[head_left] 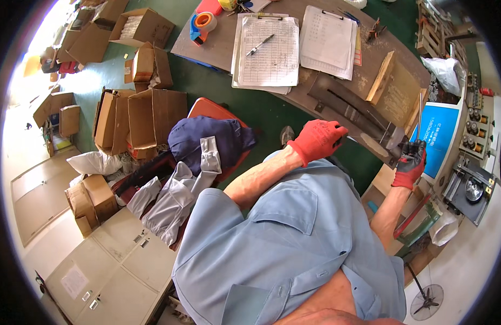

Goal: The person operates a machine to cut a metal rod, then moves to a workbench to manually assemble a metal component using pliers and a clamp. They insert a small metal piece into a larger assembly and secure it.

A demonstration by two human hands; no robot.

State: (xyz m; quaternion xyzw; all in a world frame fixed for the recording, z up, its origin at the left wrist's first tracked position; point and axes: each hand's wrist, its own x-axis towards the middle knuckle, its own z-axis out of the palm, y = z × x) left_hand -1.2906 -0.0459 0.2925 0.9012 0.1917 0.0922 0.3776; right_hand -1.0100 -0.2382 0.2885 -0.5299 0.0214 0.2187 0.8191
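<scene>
My left hand, in a red glove, is held by the near edge of the workbench. Its fingers are curled inward, and whatever they may hold is hidden. To the right, my right hand, in a red glove with dark, blackened fingers, grips a thin metal rod that points away from me. Between the hands a dark steel channel-shaped fixture lies along the bench edge. Just beyond it is a shallow wooden tray, with the rod passing over its right end.
Two clipboards with papers, a pen and a tape dispenser lie on the bench. A blue panel stands at right. Clothes cover a red chair at left; cardboard boxes stand behind it.
</scene>
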